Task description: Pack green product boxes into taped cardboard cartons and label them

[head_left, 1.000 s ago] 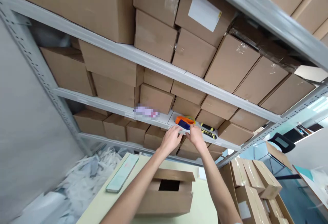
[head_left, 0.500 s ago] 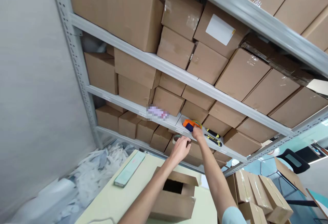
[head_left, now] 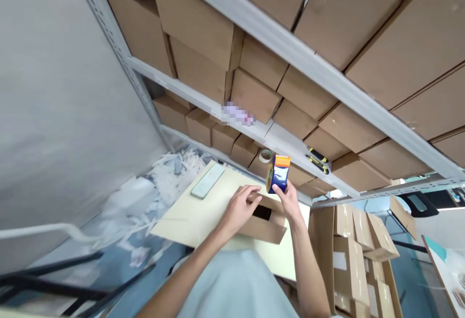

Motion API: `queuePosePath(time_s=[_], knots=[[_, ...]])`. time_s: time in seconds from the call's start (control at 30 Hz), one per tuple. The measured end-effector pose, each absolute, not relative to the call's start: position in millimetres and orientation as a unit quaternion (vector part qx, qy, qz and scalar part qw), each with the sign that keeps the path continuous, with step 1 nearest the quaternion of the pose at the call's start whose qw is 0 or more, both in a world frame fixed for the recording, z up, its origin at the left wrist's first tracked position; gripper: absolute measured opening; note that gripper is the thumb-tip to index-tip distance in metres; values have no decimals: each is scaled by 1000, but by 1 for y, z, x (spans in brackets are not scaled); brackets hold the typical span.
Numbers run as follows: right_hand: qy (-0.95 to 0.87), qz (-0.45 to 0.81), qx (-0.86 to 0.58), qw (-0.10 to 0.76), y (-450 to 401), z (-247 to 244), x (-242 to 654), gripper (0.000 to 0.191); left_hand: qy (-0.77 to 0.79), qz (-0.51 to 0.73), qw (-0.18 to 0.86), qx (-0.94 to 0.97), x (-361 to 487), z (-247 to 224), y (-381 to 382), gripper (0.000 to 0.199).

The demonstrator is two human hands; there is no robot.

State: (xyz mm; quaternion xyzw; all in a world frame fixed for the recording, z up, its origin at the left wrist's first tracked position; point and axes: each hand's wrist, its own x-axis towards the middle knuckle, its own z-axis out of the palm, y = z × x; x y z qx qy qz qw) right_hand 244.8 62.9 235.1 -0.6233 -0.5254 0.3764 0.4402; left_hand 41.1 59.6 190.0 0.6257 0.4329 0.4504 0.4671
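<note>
Metal rack (head_left: 319, 71) packed with cartons (head_left: 254, 92), 12 o'clock. Pale table (head_left: 174, 214) toward 6 o'clock. Large carton (head_left: 322, 252) holding smaller boxes (head_left: 350, 269), 4 o'clock from table. Open cardboard box (head_left: 263, 231) on table. Left hand (head_left: 238, 209) at box's 10 o'clock, fingers bent, thumb apart; contact with box unclear. Right hand (head_left: 290, 204) at box's 2 o'clock, thumb and fingers clamped on blue-orange tape dispenser (head_left: 280, 175), held upright, 1 o'clock from box. Tape roll (head_left: 261, 157), dispenser's 11 o'clock. Yellow-black cutters (head_left: 318, 165), dispenser's 2 o'clock.
</note>
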Motion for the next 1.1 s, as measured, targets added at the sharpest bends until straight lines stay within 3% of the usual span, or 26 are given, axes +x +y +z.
queuePosePath(time_s=[0.2,0.4,0.7,0.9,1.1], knots=[[-415,463,-588,518,-10,236,187,51,432,450,460,632,29,206,17,22],[-421,447,-595,518,-30,240,169,55,444,451,457,625,19,217,-1,24],[-412,493,-608,466,-34,237,173,56,399,426,484,652,1,222,-5,26],[-524,431,-618,397,-46,239,178,56,455,474,429,619,-29,262,21,43],[-694,291,-593,286,-49,261,197,35,386,462,391,697,-46,290,39,33]])
